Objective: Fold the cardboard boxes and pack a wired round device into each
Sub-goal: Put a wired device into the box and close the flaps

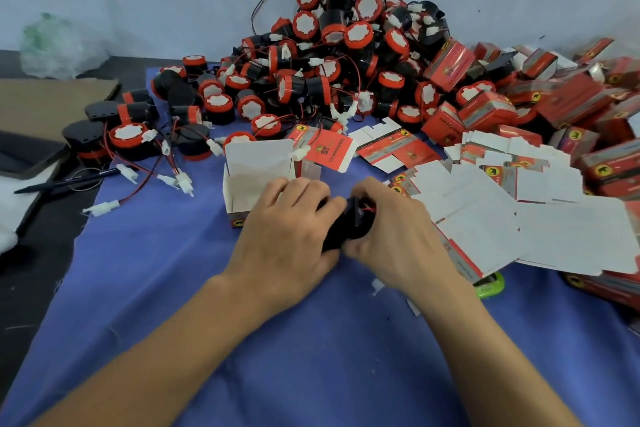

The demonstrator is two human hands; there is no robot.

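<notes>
Packing step: left hand (287, 218) and right hand (391, 218) both grasp black round wired device (346, 229), next into open white-lined cardboard box (256, 166).

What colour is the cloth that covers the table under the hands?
The cloth is plain blue-violet, shown best in the head view.

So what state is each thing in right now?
Left hand: grips the black device.
Right hand: grips the same device.
Black device: held, unboxed.
Standing box: upright, top flap open.
Flat boxes: unfolded, heaped.
Red boxes: closed, piled.
Loose devices: heaped, wires tangled.
</notes>
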